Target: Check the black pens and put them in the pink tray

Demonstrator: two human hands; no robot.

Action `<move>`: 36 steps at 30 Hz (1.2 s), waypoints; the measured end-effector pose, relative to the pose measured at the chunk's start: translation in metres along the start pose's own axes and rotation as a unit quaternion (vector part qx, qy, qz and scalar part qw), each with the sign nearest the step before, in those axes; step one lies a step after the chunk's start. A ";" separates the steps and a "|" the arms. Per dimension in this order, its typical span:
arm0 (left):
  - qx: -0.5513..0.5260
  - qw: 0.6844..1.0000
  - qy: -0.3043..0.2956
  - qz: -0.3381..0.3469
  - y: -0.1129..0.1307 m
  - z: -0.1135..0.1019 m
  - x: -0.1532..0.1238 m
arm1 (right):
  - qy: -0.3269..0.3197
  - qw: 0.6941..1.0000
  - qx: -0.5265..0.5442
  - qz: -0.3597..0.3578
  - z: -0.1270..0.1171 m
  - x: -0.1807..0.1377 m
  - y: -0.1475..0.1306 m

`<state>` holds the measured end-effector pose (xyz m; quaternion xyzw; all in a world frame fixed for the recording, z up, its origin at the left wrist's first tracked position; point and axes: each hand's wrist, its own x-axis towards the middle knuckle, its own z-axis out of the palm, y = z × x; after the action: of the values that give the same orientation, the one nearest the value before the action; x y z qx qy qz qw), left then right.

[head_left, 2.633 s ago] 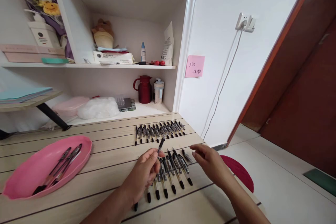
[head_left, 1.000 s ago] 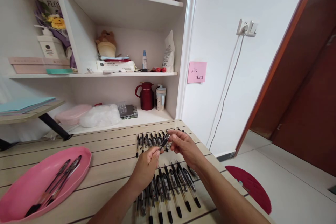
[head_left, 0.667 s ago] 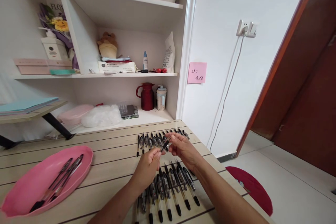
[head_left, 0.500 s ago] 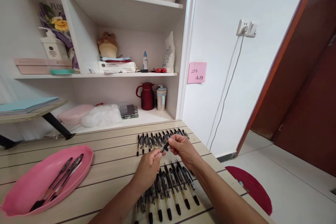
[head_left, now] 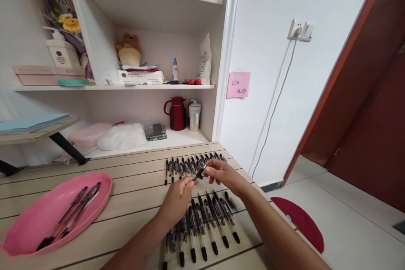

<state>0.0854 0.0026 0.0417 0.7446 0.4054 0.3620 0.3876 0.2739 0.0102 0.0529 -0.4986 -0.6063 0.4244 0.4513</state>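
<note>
My left hand (head_left: 179,196) is closed, thumb over fingers, around a short black pen (head_left: 198,174) pointing up and right. At its upper end, where a pale tip shows, the curled fingers of my right hand (head_left: 221,173) pinch closely; their exact contact is partly hidden. Below my hands lies a row of pens (head_left: 202,236) with dark ends toward me and clipped caps among them. One loose pen cap (head_left: 232,200) sits beside my right forearm. Behind my hands is a second row of pens (head_left: 177,168), partly covered by my fingers.
On the left of the slatted table (head_left: 133,206) stands a pink oval tray (head_left: 104,190) holding several pens. A small raised stand (head_left: 63,128) is behind it. White shelves (head_left: 148,87) with a red jug (head_left: 177,114) and a cup (head_left: 194,116) border the table's back.
My right hand has shifted slightly right and its fingers have loosened, showing more of the pen's upper end. My left hand keeps its grip. The loose cap by my right forearm shows more.
</note>
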 end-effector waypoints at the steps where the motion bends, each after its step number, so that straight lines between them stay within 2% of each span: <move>1: -0.003 1.000 0.005 -0.002 -0.001 -0.001 0.001 | 0.010 0.997 -0.079 0.012 -0.008 -0.001 0.000; 2: -0.006 1.000 0.009 -0.005 -0.003 -0.001 0.001 | 0.029 0.985 -0.169 0.029 -0.015 -0.003 0.001; 4: -0.013 1.000 0.013 -0.011 -0.008 -0.002 0.003 | 0.047 0.942 -0.324 0.075 -0.027 -0.007 0.004; 7: -0.022 0.999 0.021 -0.015 -0.013 -0.002 0.005 | -0.019 0.897 -0.409 0.163 -0.034 -0.011 0.012; 10: -0.038 0.999 0.018 -0.016 -0.013 -0.002 0.005 | -0.080 0.898 -0.381 0.204 -0.033 -0.011 0.022; 12: -0.050 0.998 0.006 -0.025 -0.011 -0.002 0.004 | -0.073 0.908 -0.371 0.180 -0.035 -0.008 0.027; 14: -0.061 0.998 -0.001 -0.036 -0.012 -0.001 0.003 | -0.033 0.922 -0.365 0.124 -0.037 -0.004 0.029; 16: -0.069 0.997 -0.003 -0.042 -0.014 0.001 0.003 | 0.026 0.948 -0.311 0.057 -0.039 0.001 0.026; 19: -0.073 0.996 -0.008 -0.042 -0.019 0.003 0.004 | 0.106 0.992 -0.069 -0.012 -0.034 0.006 0.016; 21: -0.069 0.997 -0.012 -0.039 -0.020 0.004 0.004 | 0.126 0.986 0.101 -0.039 -0.028 0.006 0.008; 23: -0.066 0.997 -0.013 -0.034 -0.019 0.004 0.003 | 0.123 0.971 0.197 -0.058 -0.022 0.004 0.002; 27: -0.059 0.998 -0.009 -0.028 -0.015 0.004 0.002 | 0.081 0.968 0.231 -0.062 -0.014 0.000 -0.004; 36: -0.046 0.998 -0.027 -0.033 -0.011 0.003 0.001 | 0.002 0.984 0.173 -0.043 0.009 0.000 0.002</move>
<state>0.0845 0.0064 0.0312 0.7217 0.4024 0.3465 0.4440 0.2654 0.0097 0.0491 -0.3874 -0.5434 0.5022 0.5499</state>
